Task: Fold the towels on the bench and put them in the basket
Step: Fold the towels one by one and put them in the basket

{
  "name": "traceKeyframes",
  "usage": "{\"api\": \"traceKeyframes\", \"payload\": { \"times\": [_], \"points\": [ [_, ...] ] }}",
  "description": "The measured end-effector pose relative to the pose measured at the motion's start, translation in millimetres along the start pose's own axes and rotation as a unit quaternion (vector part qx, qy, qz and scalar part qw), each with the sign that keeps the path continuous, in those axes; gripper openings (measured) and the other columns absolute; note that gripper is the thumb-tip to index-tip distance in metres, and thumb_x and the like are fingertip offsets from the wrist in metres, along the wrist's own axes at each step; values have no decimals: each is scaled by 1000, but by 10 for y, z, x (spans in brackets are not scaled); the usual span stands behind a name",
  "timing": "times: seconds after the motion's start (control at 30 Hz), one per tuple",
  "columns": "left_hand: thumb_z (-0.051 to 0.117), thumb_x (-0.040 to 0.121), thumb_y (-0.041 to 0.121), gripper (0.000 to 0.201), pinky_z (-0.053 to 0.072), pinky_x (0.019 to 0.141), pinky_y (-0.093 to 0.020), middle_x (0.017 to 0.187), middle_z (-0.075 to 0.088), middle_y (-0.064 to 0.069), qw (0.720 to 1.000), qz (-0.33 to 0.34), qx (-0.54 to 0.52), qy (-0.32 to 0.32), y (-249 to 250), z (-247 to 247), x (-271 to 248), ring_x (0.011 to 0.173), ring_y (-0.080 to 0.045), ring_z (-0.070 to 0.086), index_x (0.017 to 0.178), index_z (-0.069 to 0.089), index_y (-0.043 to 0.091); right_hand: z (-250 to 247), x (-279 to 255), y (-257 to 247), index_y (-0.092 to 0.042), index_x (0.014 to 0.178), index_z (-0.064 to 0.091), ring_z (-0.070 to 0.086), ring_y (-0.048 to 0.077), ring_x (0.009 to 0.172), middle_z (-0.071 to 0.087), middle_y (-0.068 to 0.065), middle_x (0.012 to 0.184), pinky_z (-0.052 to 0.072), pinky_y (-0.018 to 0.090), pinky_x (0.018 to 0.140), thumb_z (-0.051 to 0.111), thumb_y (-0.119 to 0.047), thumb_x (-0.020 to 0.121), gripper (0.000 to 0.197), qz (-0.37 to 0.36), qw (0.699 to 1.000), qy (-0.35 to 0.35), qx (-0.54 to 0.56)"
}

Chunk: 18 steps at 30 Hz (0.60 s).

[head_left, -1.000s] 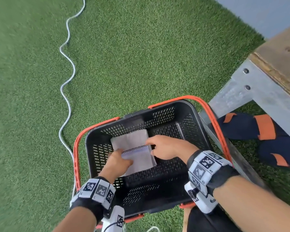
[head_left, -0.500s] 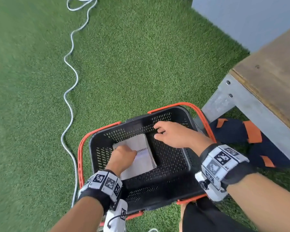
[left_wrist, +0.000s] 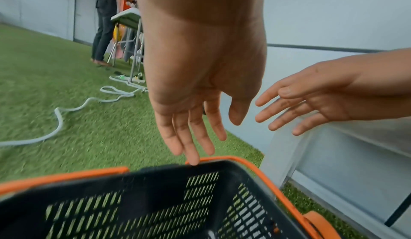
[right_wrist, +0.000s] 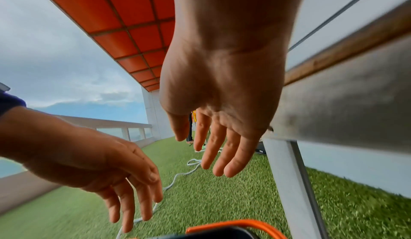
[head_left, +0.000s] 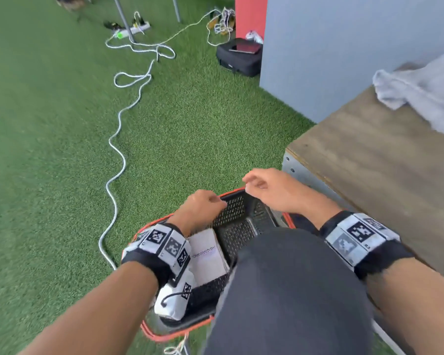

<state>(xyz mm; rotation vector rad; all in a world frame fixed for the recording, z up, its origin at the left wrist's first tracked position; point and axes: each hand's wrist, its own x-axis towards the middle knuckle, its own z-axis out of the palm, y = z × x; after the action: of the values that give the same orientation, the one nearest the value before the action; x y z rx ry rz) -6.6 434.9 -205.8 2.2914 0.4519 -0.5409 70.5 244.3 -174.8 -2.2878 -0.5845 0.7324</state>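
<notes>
Head view had both hands up and out of the basket [head_left: 232, 208], and neither one carried anything. The left hand [head_left: 200, 210] hung over the basket's far rim, fingers loose and downward in the left wrist view, one fingertip just at the orange rim. The right hand [head_left: 274, 192] floated a little higher, between the basket and the near corner of the table [head_left: 369, 162], fingers spread and relaxed, nothing in them.

Down in the basket, one folded towel [head_left: 208, 254] lay flat on the bottom against the left wall, partly hidden by the left wrist band. That one looked done: folded and delivered.

But up on the table, toward its far right edge, a crumpled towel [head_left: 420, 96] sat in a loose, unfolded heap. So the job read as partway through, one in and at least one to go; whether more lay beyond the frame's right edge could not be told.

The next step would likely be a reach across the table to that heap, spreading it on the bare wood first. A white cable [head_left: 118, 155] snaked over the grass [head_left: 49, 149] left of the basket, well apart from the action.
</notes>
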Motion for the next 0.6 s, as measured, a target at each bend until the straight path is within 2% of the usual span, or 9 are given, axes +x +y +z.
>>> {"api": "traceKeyframes", "payload": {
  "times": [0.07, 0.17, 0.23, 0.33, 0.4, 0.47, 0.53, 0.6],
  "points": [
    [56, 99, 31, 22, 54, 62, -30, 87, 72, -6, 1000, 15, 4, -8, 159, -156, -146, 69, -16, 64, 97, 68, 13, -104, -146, -72, -21, 115, 65, 64, 15, 102, 65, -5, 107, 48, 34, 100, 61, -26, 97, 18, 3, 999, 34, 7],
    [57, 98, 32, 26, 54, 68, -31, 94, 73, -11, 998, 56, 26, 15, 451, -379, -380, 73, -18, 64, 99, 71, 10, -299, -419, -155, -21, 110, 67, 66, 16, 102, 70, -1, 109, 48, 31, 95, 63, -27, 96, 16, -4, 996, 88, 11],
    [55, 100, 33, 26, 52, 67, -26, 97, 73, -8, 995, 90, 39, 26, 682, -487, -554, 73, -15, 63, 100, 70, 10, -427, -647, -210, -23, 109, 68, 65, 13, 98, 69, -3, 107, 47, 30, 90, 63, -28, 96, 14, -4, 993, 120, 17],
    [53, 102, 33, 24, 51, 67, -22, 97, 71, -3, 988, 141, 52, 26, 1042, -538, -818, 75, -12, 64, 99, 67, 14, -591, -988, -242, -22, 106, 67, 65, 13, 97, 68, -5, 101, 49, 32, 93, 63, -24, 96, 11, -17, 987, 155, 27],
    [54, 101, 35, 21, 54, 70, -28, 96, 72, 0, 983, 173, 59, 31, 1292, -504, -942, 78, -14, 68, 96, 66, 19, -709, -1241, -244, -22, 106, 66, 65, 13, 98, 67, -5, 101, 49, 30, 91, 61, -24, 97, 10, -16, 985, 170, 31],
    [56, 98, 35, 19, 59, 74, -38, 93, 74, 0, 978, 197, 70, 29, 1540, -406, -991, 81, -21, 72, 91, 68, 21, -831, -1464, -172, -21, 107, 66, 64, 12, 99, 68, -5, 104, 48, 29, 87, 61, -26, 98, 12, -8, 981, 191, 27],
    [59, 95, 34, 23, 57, 71, -36, 88, 75, -3, 972, 216, 86, 23, 1791, -270, -965, 78, -25, 72, 87, 72, 17, -938, -1662, -44, -22, 110, 67, 62, 10, 99, 67, -7, 106, 45, 26, 81, 60, -30, 98, 16, 5, 977, 211, 15],
    [61, 93, 32, 27, 51, 65, -29, 86, 75, -10, 965, 236, 113, 9, 2045, -134, -912, 68, -23, 66, 87, 75, 10, -1045, -1796, 93, -22, 114, 66, 61, 9, 98, 65, -8, 108, 43, 21, 75, 58, -31, 98, 19, 22, 978, 208, 9]
  ]
}}
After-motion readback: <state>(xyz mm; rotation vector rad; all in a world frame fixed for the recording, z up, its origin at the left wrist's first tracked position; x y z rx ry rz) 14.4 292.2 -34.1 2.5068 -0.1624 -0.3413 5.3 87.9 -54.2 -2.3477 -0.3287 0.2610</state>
